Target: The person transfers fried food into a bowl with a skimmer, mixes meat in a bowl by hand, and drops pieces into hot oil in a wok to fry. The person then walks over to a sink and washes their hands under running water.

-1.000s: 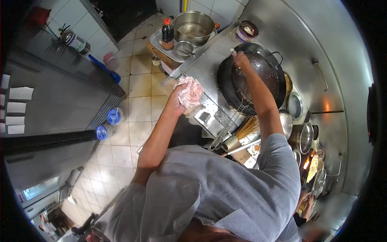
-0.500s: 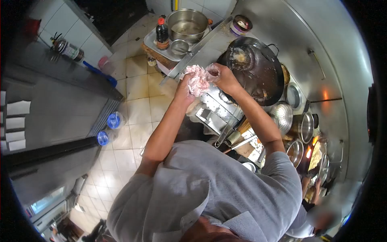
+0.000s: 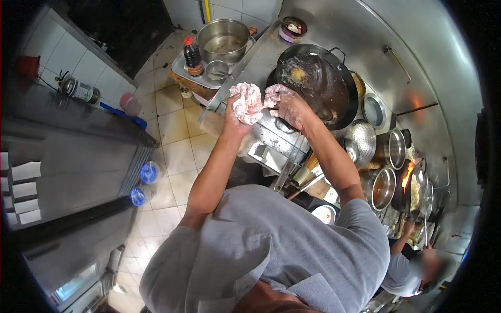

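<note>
A lump of pale pink, floury raw meat (image 3: pixel 247 103) is held in my left hand (image 3: pixel 236 123), whose fingers curl round its lower left side. Just to the right, my right hand (image 3: pixel 293 109) grips a smaller pink piece (image 3: pixel 276 97) with its fingers bent round it. Between the two portions there is little or no gap. Behind my right hand is a large black wok (image 3: pixel 342 88) of dark liquid, with a light brown, bubbling patch (image 3: pixel 298 74) near its left side.
A steel pot (image 3: pixel 223 41), a red-capped bottle (image 3: pixel 193 57) and a small strainer (image 3: pixel 216 70) stand on a tray at the upper left. Right of me are a perforated ladle (image 3: pixel 361 142), metal pots (image 3: pixel 383 188) and a flaming wok (image 3: pixel 415 193), with a co-worker (image 3: pixel 404 271) beside it.
My right hand has come from over the wok to the meat in my left hand and now holds a piece. A light patch has appeared in the wok. The view has shifted.
</note>
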Motion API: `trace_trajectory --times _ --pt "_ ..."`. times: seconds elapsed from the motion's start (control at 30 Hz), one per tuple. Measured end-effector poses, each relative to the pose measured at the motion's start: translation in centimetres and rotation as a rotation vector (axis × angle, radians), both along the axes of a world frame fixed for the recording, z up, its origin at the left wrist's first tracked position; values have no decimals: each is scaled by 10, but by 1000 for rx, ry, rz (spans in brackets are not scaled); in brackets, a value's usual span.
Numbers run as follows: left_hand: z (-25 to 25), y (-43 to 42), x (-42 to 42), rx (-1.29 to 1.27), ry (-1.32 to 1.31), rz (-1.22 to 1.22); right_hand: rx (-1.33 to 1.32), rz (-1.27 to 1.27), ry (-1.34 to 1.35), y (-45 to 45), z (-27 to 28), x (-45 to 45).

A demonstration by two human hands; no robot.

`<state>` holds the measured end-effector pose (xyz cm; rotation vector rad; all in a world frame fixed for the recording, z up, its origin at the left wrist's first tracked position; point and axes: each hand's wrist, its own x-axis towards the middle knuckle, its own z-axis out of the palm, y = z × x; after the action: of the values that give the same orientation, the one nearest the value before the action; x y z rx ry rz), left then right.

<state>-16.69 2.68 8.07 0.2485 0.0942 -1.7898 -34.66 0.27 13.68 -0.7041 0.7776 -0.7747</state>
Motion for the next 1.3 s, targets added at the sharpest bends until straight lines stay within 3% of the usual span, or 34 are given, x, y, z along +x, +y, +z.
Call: trace_trajectory --times 0.13,0.2,0.27,0.33,0.37,0.4,0.47,0.53,0.6,0.63,0.73,0.77,0.8,0.87,1.03,1.07,1.13,1.2,1.27,1.3 --pt "3 -1 -4 -57 -30 -30 20 111 60 3 -3 -2" --pt "0 -4 -6 -81 -30 -41 -797 57 679 11 -15 8" --pt "-3 -6 -8 -21 -41 25 -808 76 785 18 -10 8" --pt "-4 -11 -8 -19 18 66 -791 102 735 23 1 10" --pt "-5 -12 -7 -15 77 106 -422 51 605 33 12 10" --pt "-8 -12 -4 -17 76 105 -423 49 604 30 3 4" --pt "-11 -13 5 -64 132 93 -117 -52 176 19 -24 -13" --pt "-1 -7 9 -38 90 87 -138 28 143 20 6 -16" --pt "-3 -5 13 5 89 86 115 -20 -43 20 15 -27" --pt "-5 -4 13 -8 110 91 152 -24 -208 20 16 -31" --pt "-9 4 13 14 38 81 172 -215 -243 14 6 -42" --pt "-10 5 12 9 54 64 132 -174 -407 8 -9 -50" --pt "-11 8 11 7 55 64 131 -175 -406 6 -5 -49" --pt "-12 13 11 65 7 37 159 -359 -158 0 4 -46" --pt "-20 27 13 62 -136 0 -49 -215 54 -33 -29 -60" --pt "-21 29 14 65 -137 12 -47 -203 53 -38 -32 -61" --pt "-18 35 14 88 -138 42 -71 -216 299 -46 -25 -55" --pt "-19 38 19 45 -127 47 -34 -202 316 -67 -38 -51" --pt "-21 42 23 83 -94 42 -282 -235 785 -85 -45 -43" --pt "-21 44 25 83 -94 52 -344 -120 991 -107 -59 -48"
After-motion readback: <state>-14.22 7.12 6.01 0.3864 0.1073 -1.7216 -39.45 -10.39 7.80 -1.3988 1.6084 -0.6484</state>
